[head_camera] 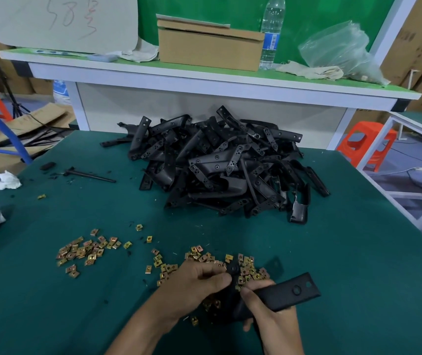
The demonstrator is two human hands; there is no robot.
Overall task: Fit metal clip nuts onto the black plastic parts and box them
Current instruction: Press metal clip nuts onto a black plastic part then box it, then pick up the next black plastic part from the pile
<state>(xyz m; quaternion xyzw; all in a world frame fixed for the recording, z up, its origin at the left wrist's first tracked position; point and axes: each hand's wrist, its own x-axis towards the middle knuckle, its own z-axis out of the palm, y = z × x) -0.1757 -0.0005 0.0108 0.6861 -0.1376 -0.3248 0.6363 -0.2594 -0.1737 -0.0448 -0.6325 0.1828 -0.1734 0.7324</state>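
Gripping the black part (290, 293) by its flat arm in my right hand (272, 315), left hand (197, 280) pinching its round end, near the table's (358, 252) front edge; judged light, rigid.

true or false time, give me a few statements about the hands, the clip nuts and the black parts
1. The right hand grips a black plastic part, with the left hand curled at its other end. True.
2. A water bottle stands beside the cardboard box on the shelf. True.
3. The pile of black parts lies on that shelf. False: it lies on the green table.
4. The clip nuts all sit in one heap. False: one group lies by the hands, another further left.
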